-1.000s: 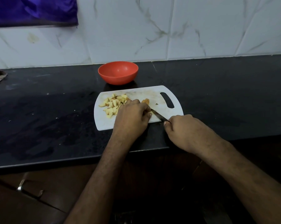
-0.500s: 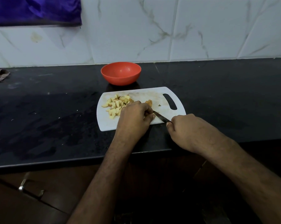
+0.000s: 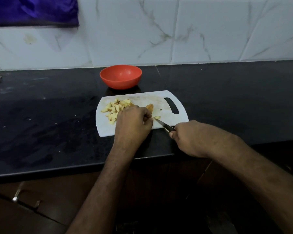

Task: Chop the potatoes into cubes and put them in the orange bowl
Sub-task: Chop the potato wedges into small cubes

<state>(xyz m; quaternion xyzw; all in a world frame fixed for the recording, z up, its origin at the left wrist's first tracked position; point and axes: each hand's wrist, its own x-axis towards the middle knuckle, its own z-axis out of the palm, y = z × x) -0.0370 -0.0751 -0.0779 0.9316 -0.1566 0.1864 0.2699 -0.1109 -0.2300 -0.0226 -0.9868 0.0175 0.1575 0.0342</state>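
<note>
Left hand (image 3: 134,122) curled gripping potato piece (image 3: 150,107), right hand (image 3: 191,137) gripping knife (image 3: 164,125)

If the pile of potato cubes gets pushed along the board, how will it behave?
The potato cubes would probably scatter rather than move together, since they lie loose. Their flat cut faces suggest sliding or tumbling, not rolling. The board looks smooth, so they should slide easily.

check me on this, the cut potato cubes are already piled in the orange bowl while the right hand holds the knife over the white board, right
Not quite. The head view shows the orange bowl with nothing in it; the potato cubes are piled on the left part of the white board. The rest holds: the right hand grips the knife over that board.
</note>
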